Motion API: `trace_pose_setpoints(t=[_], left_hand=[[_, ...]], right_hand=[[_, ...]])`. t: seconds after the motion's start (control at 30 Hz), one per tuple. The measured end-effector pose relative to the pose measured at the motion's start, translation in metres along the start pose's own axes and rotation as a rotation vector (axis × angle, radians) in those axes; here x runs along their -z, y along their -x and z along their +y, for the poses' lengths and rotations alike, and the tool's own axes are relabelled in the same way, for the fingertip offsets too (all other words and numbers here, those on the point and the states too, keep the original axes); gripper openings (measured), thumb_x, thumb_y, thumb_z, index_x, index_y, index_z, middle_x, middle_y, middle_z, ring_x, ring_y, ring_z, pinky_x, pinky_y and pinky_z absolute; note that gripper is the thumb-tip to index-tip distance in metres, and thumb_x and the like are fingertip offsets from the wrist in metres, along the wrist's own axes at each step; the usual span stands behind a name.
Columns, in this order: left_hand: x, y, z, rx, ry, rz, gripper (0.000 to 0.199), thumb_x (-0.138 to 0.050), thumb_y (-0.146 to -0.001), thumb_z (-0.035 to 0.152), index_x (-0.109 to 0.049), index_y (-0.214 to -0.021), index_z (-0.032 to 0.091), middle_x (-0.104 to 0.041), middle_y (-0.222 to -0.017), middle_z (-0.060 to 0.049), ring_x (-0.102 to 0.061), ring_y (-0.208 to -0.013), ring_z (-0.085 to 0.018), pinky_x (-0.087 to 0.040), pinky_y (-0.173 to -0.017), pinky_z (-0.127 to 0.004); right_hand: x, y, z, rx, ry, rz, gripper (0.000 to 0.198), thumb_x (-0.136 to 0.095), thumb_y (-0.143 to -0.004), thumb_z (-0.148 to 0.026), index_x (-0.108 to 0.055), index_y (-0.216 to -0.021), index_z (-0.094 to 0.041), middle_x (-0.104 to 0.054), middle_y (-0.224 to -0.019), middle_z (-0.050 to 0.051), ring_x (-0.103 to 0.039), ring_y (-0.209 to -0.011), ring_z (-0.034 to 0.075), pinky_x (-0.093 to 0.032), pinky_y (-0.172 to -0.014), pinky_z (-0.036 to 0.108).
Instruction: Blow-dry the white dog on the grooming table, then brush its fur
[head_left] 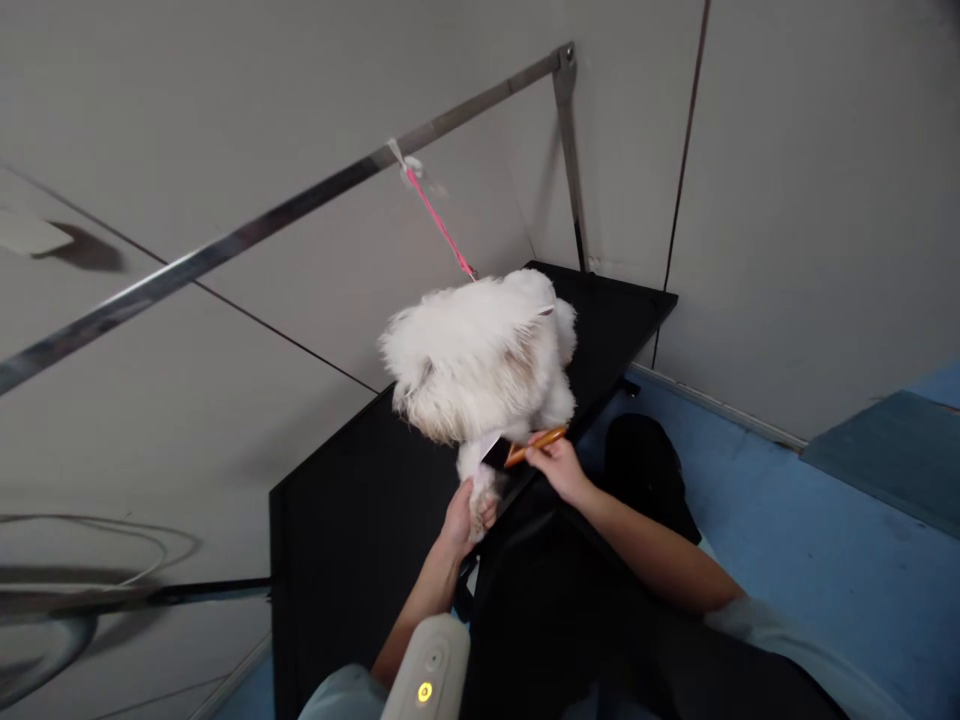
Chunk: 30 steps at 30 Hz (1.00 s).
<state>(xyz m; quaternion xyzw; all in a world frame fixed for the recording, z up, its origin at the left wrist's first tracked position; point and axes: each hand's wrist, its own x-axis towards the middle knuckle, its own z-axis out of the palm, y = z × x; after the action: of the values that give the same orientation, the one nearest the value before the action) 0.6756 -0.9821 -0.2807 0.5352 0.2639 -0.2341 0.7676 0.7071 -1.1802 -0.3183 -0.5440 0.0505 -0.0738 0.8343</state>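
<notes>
A fluffy white dog [472, 350] with light brown patches stands on a black grooming table [337, 560]. My left hand [457, 518] is closed around the lower part of one of its legs [472, 463]. In my right hand [559, 470] is the orange-brown handle of a slicker brush [517, 456]. The brush's dark head lies against the fur of that same leg, just above my left hand; its bristles are hidden. A pink leash [442, 228] runs from the dog up to a metal bar.
The metal bar [315, 212] crosses above the table, joined to an upright post [570, 170] at the far corner. A pale device with a yellow light [431, 665] juts in at the bottom. Grey walls stand behind; blue floor [750, 520] lies to the right.
</notes>
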Motion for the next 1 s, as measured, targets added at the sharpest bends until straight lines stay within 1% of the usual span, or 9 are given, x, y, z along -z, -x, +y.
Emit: trace_pose_setpoints(t=[0.1,0.23,0.37,0.5,0.53,0.63,0.77,0.9,1.0], left_hand=[[0.0,-0.004,-0.003,0.01,0.006,-0.037,0.048,-0.048,-0.099,0.052,-0.042,-0.063,0.02,-0.033,-0.044,0.007,-0.027,-0.034,-0.006,-0.023,-0.039,-0.02],[-0.006,-0.008,-0.007,-0.009,-0.011,-0.032,0.05,-0.048,-0.099,0.055,-0.046,-0.063,0.02,-0.035,-0.042,0.006,-0.028,-0.034,-0.007,-0.023,-0.039,-0.02],[-0.014,-0.012,-0.015,-0.054,-0.05,-0.035,0.05,-0.048,-0.099,0.055,-0.051,-0.065,0.019,-0.037,-0.041,0.005,-0.029,-0.035,-0.007,-0.023,-0.038,-0.02],[-0.018,-0.016,-0.023,-0.063,-0.055,-0.063,0.057,-0.05,-0.096,0.065,-0.047,-0.062,0.02,-0.035,-0.04,0.006,-0.028,-0.034,-0.007,-0.022,-0.039,-0.019],[-0.018,-0.017,-0.024,-0.062,-0.054,-0.07,0.058,-0.051,-0.095,0.068,-0.048,-0.062,0.02,-0.035,-0.04,0.006,-0.028,-0.034,-0.007,-0.022,-0.039,-0.019],[-0.017,-0.018,-0.026,-0.06,-0.054,-0.077,0.06,-0.05,-0.094,0.072,-0.051,-0.066,0.019,-0.036,-0.04,0.006,-0.027,-0.035,-0.007,-0.022,-0.039,-0.019],[-0.015,-0.016,-0.027,-0.052,-0.038,-0.107,0.061,-0.044,-0.098,0.069,-0.048,-0.062,0.02,-0.033,-0.041,0.006,-0.025,-0.035,-0.007,-0.022,-0.039,-0.019],[-0.013,-0.016,-0.029,-0.06,-0.004,-0.167,0.058,-0.046,-0.097,0.07,-0.061,-0.076,0.018,-0.033,-0.041,0.007,-0.022,-0.035,-0.008,-0.019,-0.039,-0.02],[-0.011,-0.016,-0.032,-0.069,-0.016,-0.209,0.062,-0.05,-0.091,0.077,-0.058,-0.071,0.018,-0.031,-0.041,0.007,-0.022,-0.036,-0.007,-0.018,-0.04,-0.021]], right_hand=[[0.006,0.008,0.003,0.007,0.005,0.111,0.035,-0.071,-0.076,-0.056,-0.059,-0.084,-0.024,-0.064,-0.066,-0.002,-0.064,-0.065,0.018,-0.055,-0.065,0.033],[0.013,0.017,0.004,-0.043,0.034,0.037,0.038,-0.079,-0.066,-0.053,-0.059,-0.079,-0.023,-0.064,-0.061,-0.003,-0.061,-0.055,0.017,-0.052,-0.055,0.031],[0.025,0.022,0.003,-0.008,0.038,0.2,0.038,-0.07,-0.073,-0.059,-0.056,-0.081,-0.025,-0.064,-0.066,-0.003,-0.061,-0.057,0.016,-0.053,-0.058,0.031],[0.029,0.03,0.004,-0.054,0.056,0.04,0.038,-0.079,-0.068,-0.054,-0.058,-0.078,-0.024,-0.062,-0.059,-0.005,-0.061,-0.051,0.016,-0.052,-0.056,0.03],[0.029,0.031,0.005,-0.06,0.054,0.038,0.039,-0.079,-0.068,-0.055,-0.058,-0.078,-0.024,-0.062,-0.058,-0.005,-0.062,-0.051,0.016,-0.052,-0.056,0.031],[0.031,0.033,0.007,-0.037,0.043,0.164,0.04,-0.07,-0.076,-0.061,-0.056,-0.082,-0.024,-0.062,-0.06,-0.004,-0.063,-0.055,0.017,-0.053,-0.059,0.031],[0.031,0.038,0.01,-0.068,0.051,0.046,0.039,-0.076,-0.072,-0.057,-0.058,-0.082,-0.023,-0.06,-0.056,-0.004,-0.062,-0.052,0.017,-0.052,-0.058,0.031],[0.03,0.04,0.01,-0.048,0.056,0.11,0.039,-0.067,-0.078,-0.061,-0.056,-0.084,-0.024,-0.062,-0.061,-0.003,-0.063,-0.055,0.017,-0.052,-0.06,0.031],[0.027,0.037,0.005,-0.035,0.081,-0.013,0.038,-0.072,-0.076,-0.058,-0.057,-0.081,-0.024,-0.06,-0.057,-0.004,-0.06,-0.05,0.016,-0.051,-0.057,0.031]])
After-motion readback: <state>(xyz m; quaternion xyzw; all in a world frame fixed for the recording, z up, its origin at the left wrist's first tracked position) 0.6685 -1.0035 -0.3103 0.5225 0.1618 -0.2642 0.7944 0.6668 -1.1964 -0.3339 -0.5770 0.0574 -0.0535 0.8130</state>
